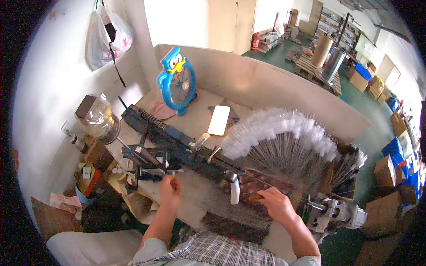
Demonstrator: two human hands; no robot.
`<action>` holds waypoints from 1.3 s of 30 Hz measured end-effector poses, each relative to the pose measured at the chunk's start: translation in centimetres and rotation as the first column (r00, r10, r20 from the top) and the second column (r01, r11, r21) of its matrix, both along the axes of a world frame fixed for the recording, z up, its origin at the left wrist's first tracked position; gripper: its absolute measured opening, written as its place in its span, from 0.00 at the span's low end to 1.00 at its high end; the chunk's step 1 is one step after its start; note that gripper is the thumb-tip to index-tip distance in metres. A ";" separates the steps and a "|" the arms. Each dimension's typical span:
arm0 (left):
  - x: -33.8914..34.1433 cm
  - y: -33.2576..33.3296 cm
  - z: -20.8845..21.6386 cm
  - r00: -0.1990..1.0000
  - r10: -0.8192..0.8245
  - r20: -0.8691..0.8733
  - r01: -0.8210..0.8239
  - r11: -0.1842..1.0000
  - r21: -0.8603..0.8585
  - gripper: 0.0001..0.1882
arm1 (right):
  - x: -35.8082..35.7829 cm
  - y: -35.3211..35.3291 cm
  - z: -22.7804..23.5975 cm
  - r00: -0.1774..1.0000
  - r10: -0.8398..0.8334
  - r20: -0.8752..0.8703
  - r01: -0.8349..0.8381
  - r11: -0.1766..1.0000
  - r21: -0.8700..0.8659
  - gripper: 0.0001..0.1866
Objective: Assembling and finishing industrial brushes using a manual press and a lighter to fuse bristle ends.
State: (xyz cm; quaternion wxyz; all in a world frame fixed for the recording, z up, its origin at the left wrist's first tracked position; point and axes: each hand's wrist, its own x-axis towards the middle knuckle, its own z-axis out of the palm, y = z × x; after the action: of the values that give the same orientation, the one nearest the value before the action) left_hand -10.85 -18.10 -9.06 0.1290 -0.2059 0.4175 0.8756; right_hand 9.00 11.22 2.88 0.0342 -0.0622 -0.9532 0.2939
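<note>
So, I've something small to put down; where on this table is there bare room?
The tabletop between the blue fan and the white slab, behind the black bar. A smaller patch right of the left hand looks bare. It's crowded around the right hand: white-tipped wires behind it, a metal device to its right.

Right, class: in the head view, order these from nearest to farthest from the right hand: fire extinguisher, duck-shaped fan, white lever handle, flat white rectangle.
1. White lever handle, just left of the right hand.
2. Flat white rectangle, beyond it on the tabletop.
3. Duck-shaped fan, farther back-left.
4. Fire extinguisher, across the room.
</note>
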 end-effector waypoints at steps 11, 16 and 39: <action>11.1 18.0 7.3 0.682 -0.686 -0.254 0.667 0.726 -0.170 0.10 | 0.9 4.4 2.1 0.953 -0.189 -0.234 0.155 0.975 -0.158 0.10; 11.5 18.9 6.3 0.611 -0.723 -0.321 0.680 0.688 -0.255 0.11 | 1.6 5.6 0.6 0.948 -0.315 0.040 0.294 0.824 -0.484 0.12; 9.7 16.9 8.5 0.722 -0.686 -0.096 0.668 0.726 -0.165 0.18 | -5.2 2.0 1.7 0.980 -0.198 -0.034 0.168 0.900 -0.401 0.11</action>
State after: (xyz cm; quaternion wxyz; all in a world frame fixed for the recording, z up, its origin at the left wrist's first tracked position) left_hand -1.11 -1.16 -0.52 0.3957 0.0200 0.5235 0.7543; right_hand 3.85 13.26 4.54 0.0838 -0.1464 -0.8618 0.4783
